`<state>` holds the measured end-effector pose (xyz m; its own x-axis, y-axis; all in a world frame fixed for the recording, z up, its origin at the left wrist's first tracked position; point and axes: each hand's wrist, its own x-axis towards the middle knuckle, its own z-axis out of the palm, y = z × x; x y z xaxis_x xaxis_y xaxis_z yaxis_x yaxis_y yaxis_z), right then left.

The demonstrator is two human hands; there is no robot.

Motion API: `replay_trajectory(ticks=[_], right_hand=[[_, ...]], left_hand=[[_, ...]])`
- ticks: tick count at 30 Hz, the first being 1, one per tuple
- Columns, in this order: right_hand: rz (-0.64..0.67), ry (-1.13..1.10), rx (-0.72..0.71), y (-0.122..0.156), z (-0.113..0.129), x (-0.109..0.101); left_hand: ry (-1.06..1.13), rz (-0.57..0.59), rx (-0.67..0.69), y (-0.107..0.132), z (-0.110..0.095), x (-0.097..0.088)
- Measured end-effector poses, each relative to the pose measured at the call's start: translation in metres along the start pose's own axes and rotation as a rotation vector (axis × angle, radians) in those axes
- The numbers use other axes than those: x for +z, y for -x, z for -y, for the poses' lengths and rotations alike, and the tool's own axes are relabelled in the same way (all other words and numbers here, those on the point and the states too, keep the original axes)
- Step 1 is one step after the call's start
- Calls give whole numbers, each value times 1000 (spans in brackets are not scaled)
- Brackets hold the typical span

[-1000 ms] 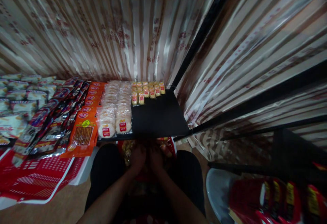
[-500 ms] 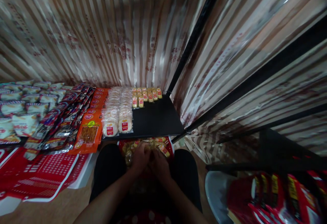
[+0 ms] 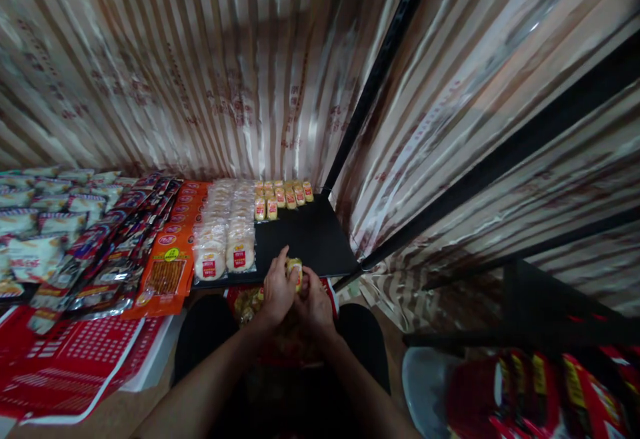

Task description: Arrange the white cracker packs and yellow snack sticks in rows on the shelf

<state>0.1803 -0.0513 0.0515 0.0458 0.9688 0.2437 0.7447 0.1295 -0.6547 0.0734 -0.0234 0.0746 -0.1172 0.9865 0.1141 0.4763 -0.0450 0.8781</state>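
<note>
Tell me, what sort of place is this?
Probably a small shop or snack storeroom: a flat black shelf carries rows of small yellow plastic-wrapped packets and flat orange plastic bags picturing brown sticks, with a red perforated plastic basket by its front edge.

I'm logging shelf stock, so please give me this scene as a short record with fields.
Held: small yellow packet, between the left hand and right hand
Black shelf, left to right: white packets; dark packets; orange packets; clear-wrapped round crackers; shelved yellow packets in rows toward the back
Between the knees: red basket with more yellow packets
Lower left: second red basket
Lower right: red packets
Behind shelf: striped sheeting
Unreadable: small label print
</note>
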Motion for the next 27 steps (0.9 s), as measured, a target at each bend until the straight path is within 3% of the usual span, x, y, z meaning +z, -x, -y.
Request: replay_trajectory(ticks=[7, 20, 27], right_hand=[[-36, -44, -31, -47, -4, 17], [-93, -31, 82, -121, -21, 53], [-181, -7, 53, -166, -27, 75]], left_hand=[[111, -91, -47, -32, 11, 10], [-172, -32, 13, -92, 20, 31], [-245, -110, 26, -129, 30, 41]])
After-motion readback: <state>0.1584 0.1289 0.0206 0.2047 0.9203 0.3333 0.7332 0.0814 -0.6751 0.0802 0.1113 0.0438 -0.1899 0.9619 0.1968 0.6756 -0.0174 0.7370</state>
